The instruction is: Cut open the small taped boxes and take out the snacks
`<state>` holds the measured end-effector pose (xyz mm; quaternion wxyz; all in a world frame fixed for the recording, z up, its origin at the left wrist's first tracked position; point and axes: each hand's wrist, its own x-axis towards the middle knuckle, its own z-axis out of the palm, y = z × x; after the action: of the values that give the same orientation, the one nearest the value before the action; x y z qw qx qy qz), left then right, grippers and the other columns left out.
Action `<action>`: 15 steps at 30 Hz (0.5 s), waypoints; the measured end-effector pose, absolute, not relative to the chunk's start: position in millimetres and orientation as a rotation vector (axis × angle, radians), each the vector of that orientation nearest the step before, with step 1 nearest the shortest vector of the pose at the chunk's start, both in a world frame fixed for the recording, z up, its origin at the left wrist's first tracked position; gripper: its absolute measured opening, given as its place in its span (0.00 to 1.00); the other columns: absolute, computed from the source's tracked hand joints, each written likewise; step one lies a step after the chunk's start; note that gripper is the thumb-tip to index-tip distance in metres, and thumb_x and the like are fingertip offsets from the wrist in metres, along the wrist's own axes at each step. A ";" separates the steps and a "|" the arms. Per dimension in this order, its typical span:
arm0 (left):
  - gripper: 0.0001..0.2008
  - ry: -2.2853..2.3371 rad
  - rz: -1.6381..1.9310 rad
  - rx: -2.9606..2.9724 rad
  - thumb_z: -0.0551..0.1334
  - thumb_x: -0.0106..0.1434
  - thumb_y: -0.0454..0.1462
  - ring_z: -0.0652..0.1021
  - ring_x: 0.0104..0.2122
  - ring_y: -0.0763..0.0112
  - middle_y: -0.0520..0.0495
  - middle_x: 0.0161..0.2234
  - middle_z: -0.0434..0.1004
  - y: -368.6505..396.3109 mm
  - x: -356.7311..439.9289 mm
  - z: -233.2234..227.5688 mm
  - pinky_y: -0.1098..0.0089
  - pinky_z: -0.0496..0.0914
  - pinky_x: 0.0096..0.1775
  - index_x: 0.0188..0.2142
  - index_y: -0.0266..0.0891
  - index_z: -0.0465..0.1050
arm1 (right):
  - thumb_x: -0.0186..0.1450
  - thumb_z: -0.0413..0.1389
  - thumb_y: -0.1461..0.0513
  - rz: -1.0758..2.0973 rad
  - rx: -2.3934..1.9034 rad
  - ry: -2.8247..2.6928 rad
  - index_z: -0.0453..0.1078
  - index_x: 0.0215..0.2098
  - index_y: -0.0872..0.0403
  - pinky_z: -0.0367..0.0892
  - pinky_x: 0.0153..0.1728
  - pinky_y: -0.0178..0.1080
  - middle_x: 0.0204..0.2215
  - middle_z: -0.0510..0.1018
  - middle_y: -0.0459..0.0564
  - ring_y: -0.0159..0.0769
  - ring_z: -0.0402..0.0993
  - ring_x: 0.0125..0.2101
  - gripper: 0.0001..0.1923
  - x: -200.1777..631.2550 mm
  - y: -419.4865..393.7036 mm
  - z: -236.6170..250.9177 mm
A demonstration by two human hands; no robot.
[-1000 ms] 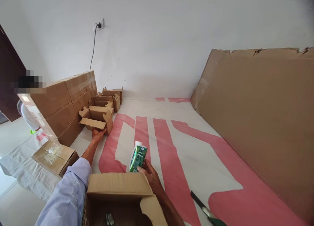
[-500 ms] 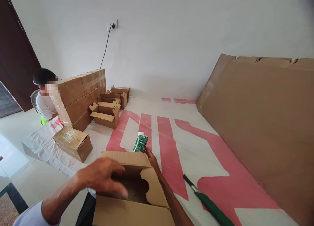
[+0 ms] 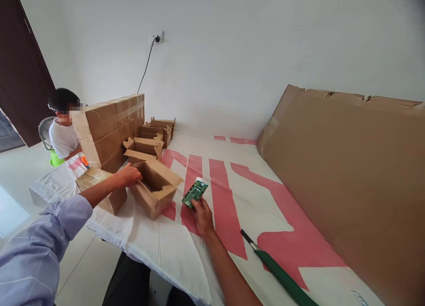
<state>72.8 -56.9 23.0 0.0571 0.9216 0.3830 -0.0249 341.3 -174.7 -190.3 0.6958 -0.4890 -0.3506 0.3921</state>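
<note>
My left hand (image 3: 129, 175) grips the far rim of a small open cardboard box (image 3: 156, 188) that lies tipped on its side on the white and pink sheet (image 3: 262, 195). My right hand (image 3: 202, 215) holds a green and white drink carton (image 3: 195, 193), tilted nearly flat, just right of that box's open mouth. The carton's white cap points away from me.
A stack of taped brown cartons (image 3: 106, 129) stands at the left, with several small open boxes (image 3: 146, 146) beside it and a low taped box (image 3: 98, 186) near the edge. A person (image 3: 63, 129) sits behind the stack. A large cardboard sheet (image 3: 345, 173) leans at right. A green-handled tool (image 3: 282, 277) lies near me.
My left hand has pushed the open box away from me and to the left, tipping it on its side. My right hand has laid the carton over towards flat.
</note>
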 end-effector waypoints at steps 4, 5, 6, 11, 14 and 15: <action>0.13 1.298 -0.143 2.738 0.69 0.52 0.28 0.81 0.40 0.53 0.47 0.21 0.76 -49.9 31.9 14.8 0.55 0.63 0.53 0.18 0.41 0.70 | 0.61 0.65 0.49 0.847 -1.143 -0.864 0.75 0.47 0.51 0.73 0.41 0.43 0.41 0.83 0.50 0.44 0.78 0.41 0.21 339.5 -171.1 -185.8; 0.13 1.305 -0.159 2.733 0.69 0.52 0.27 0.81 0.39 0.54 0.48 0.22 0.77 -54.3 23.6 11.6 0.56 0.63 0.52 0.18 0.41 0.70 | 0.60 0.65 0.50 0.852 -1.152 -0.913 0.75 0.45 0.51 0.72 0.40 0.42 0.39 0.83 0.49 0.43 0.78 0.40 0.20 338.8 -168.9 -183.1; 0.12 1.305 -0.172 2.728 0.69 0.52 0.27 0.80 0.39 0.55 0.48 0.23 0.78 -60.0 16.3 8.5 0.56 0.63 0.52 0.19 0.41 0.71 | 0.59 0.65 0.51 0.856 -1.163 -0.972 0.76 0.43 0.51 0.71 0.38 0.41 0.37 0.82 0.48 0.43 0.77 0.37 0.18 338.0 -165.3 -179.9; 0.12 1.177 -0.216 2.885 0.64 0.61 0.26 0.80 0.38 0.57 0.45 0.31 0.82 -90.9 -7.2 -4.8 0.58 0.61 0.49 0.25 0.41 0.75 | 0.56 0.66 0.58 0.813 -1.241 -1.303 0.77 0.34 0.50 0.67 0.34 0.39 0.27 0.78 0.43 0.38 0.70 0.29 0.08 328.2 -115.7 -160.2; 0.10 1.095 -0.192 2.976 0.64 0.63 0.27 0.79 0.37 0.58 0.45 0.32 0.82 -101.6 -10.8 -8.3 0.59 0.60 0.47 0.28 0.42 0.76 | 0.52 0.71 0.62 0.738 -1.273 -1.476 0.78 0.32 0.50 0.70 0.42 0.41 0.29 0.80 0.45 0.40 0.73 0.34 0.10 312.1 -65.6 -150.2; 0.09 1.090 -0.196 2.982 0.65 0.63 0.28 0.79 0.37 0.57 0.45 0.33 0.82 -103.4 -10.2 -8.1 0.59 0.60 0.47 0.29 0.43 0.76 | 0.54 0.72 0.62 0.707 -1.284 -1.517 0.78 0.33 0.50 0.71 0.44 0.42 0.31 0.80 0.47 0.40 0.74 0.36 0.10 304.7 -48.7 -147.8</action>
<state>-10.2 -103.4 -8.1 -0.0199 0.9373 0.3426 -0.0617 304.7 -48.7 -147.8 0.4937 -0.5293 -0.6255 0.2913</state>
